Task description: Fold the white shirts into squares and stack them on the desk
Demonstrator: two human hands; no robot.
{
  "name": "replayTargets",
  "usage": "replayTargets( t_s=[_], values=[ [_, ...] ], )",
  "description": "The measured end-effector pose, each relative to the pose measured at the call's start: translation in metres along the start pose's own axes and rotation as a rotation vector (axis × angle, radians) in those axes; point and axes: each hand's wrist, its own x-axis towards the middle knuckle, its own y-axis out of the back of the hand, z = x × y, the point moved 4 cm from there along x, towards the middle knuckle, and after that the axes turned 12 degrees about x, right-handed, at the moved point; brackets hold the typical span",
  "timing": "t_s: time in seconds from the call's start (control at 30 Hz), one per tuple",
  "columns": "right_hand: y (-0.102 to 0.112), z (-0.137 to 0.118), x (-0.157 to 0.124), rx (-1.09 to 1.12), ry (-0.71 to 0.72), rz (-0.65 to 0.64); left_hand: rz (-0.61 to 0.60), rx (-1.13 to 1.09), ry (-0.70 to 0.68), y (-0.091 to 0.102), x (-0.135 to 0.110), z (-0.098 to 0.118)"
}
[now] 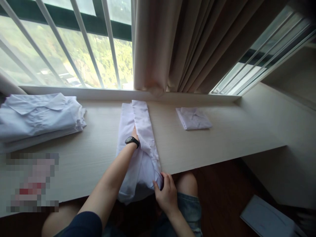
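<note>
L hand is slipped under the long folded flap of a white garment; only its back shows, w/ a black smartwatch on the wrist, so can't tell if the fingers are spread, flat or gripping cloth. Prob. it's there b/c a palm inside the fold can hold the under layer down on the light wood-grain desk.

R hand is at the garment's near R corner, just past the desk edge: half curled, thumb apart from the fingers, tips touching the cloth. Whether it's pinching that corner, can't tell. Likely there b/c the near end overhangs the edge toward the lap & is looser than the rest, so it needs a guide.

Garment lies lengthwise, far end beyond L hand, near end beside R hand; prob. set square in front so both hands reach it.

Well left of L hand: a stack of white shirts. Right of L hand & beyond R hand: a small folded white collared shirt, lying flat. Both sit apart from the garment, presumably to leave working room. Past L hand, beige curtain & barred window.
</note>
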Motion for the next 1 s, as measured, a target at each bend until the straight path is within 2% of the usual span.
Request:
replayTargets(
  t_s=[0.07,0.13,0.2,0.3,0.43,0.53,0.67,0.73,0.9,1.0],
  values=[
    [0.001,0.007,-0.006,0.056,-0.053,-0.02,-0.001,0.041,-0.073,0.01,-0.009,0.005],
    [0.002,0.012,-0.007,0.093,-0.097,-0.023,0.03,0.072,-0.078,0.02,-0.025,0.004],
    [0.001,0.014,-0.007,0.102,-0.108,-0.026,0.03,0.036,0.054,0.025,-0.046,-0.004],
    [-0.005,0.007,-0.005,0.058,-0.004,-0.067,-0.075,-0.06,0.304,0.018,-0.078,-0.018],
    [-0.014,-0.009,-0.01,-0.077,0.164,-0.12,-0.222,-0.107,0.388,0.001,-0.104,-0.02],
    [-0.015,-0.014,-0.019,-0.074,0.183,-0.097,-0.288,-0.197,0.388,-0.002,-0.112,-0.013],
    [-0.009,-0.002,-0.033,-0.065,0.018,-0.067,-0.244,-0.285,0.356,0.006,-0.116,-0.005],
    [-0.01,0.003,-0.04,-0.12,-0.019,-0.144,-0.208,-0.292,0.349,0.009,-0.119,-0.004],
    [-0.016,-0.007,-0.048,-0.272,0.073,-0.292,-0.165,-0.253,0.364,0.006,-0.127,-0.004],
    [-0.021,-0.016,-0.049,-0.188,0.131,-0.442,-0.166,-0.193,0.358,0.008,-0.13,-0.007]
  ],
)
